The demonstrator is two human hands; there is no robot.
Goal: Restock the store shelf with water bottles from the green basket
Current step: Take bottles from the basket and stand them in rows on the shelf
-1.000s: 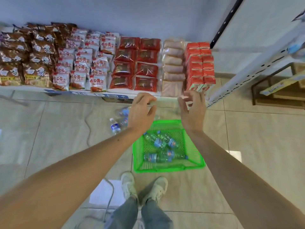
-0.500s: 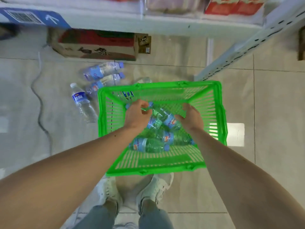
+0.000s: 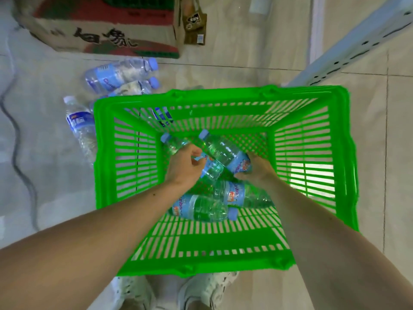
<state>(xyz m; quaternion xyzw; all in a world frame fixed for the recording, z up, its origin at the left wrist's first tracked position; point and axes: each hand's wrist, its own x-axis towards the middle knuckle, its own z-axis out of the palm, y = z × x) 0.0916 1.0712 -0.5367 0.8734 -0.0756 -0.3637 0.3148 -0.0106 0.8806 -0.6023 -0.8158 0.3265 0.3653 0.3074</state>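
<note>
The green basket stands on the floor right in front of my feet. Several clear water bottles with blue caps and labels lie in its bottom. My left hand is closed around one bottle whose cap points to the far left. My right hand grips the base of a second bottle that lies across the first. Two more bottles lie nearer to me, between my forearms. The store shelf is out of view except for its white upright.
Three water bottles lie on the tiled floor left of the basket. A cardboard box sits on the floor beyond them. A grey cable runs along the far left. My white shoes are just behind the basket.
I have bent down from the shelf toward the basket. Both hands have gone from hovering over it to closing on bottles inside it, and the view has come much closer.
</note>
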